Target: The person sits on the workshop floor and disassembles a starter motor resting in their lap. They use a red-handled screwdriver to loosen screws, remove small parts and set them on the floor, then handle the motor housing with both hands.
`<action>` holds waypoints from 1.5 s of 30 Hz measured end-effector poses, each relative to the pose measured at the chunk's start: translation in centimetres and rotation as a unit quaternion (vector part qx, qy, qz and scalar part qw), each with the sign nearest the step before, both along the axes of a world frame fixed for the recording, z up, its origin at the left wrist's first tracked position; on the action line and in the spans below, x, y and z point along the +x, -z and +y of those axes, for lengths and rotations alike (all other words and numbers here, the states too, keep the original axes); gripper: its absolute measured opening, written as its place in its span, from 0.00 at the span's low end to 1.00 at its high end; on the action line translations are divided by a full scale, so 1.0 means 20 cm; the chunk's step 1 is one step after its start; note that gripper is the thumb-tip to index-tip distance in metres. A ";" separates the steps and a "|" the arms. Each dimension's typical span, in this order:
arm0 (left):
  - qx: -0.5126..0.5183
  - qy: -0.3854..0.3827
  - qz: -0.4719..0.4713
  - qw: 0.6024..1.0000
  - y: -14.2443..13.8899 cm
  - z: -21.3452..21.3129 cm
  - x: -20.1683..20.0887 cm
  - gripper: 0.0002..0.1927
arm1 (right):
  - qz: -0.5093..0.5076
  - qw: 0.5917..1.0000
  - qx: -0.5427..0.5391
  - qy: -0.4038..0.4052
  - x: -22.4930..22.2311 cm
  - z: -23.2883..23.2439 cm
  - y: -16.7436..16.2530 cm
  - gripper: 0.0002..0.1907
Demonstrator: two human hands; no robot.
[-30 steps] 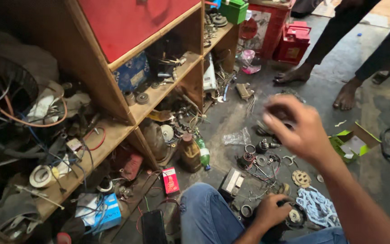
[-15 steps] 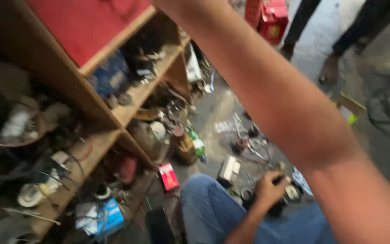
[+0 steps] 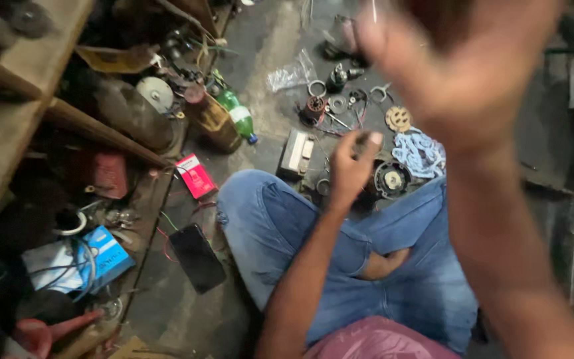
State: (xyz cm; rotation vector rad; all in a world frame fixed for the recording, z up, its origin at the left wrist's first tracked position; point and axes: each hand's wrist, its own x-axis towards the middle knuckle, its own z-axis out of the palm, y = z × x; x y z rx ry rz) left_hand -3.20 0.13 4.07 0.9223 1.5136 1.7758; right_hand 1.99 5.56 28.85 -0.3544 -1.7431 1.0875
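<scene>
Left hand point(image 3: 350, 169) low over the floor point(image 3: 260, 73), fingers curled on a small dark part; what it is I cannot tell. It sits just beside the round motor part point(image 3: 392, 179). Right hand point(image 3: 463, 80) raised, blurred, open, empty. Advice: pinch firmly, keep it over the knee point(image 3: 260, 213).

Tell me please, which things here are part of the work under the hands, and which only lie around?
In the work:
left hand, holding a small dark part
round motor part
gear disc
right hand, raised, blurred, empty

Lying about:
phone
red box
green bottle
blue box
plastic bag
</scene>
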 end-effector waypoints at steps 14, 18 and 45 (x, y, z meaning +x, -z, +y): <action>-0.037 0.139 -0.269 0.952 -0.05 -0.24 -0.16 0.18 | -0.264 0.953 0.053 0.142 0.30 -0.35 0.93 0.18; 0.028 0.023 -0.316 0.948 -0.08 -0.30 -0.33 0.15 | -0.286 0.950 -0.012 0.123 0.34 0.00 0.93 0.11; -0.201 0.154 0.065 0.965 -0.14 -0.15 -0.92 0.16 | -0.015 0.980 -0.196 0.014 0.22 0.51 1.15 0.07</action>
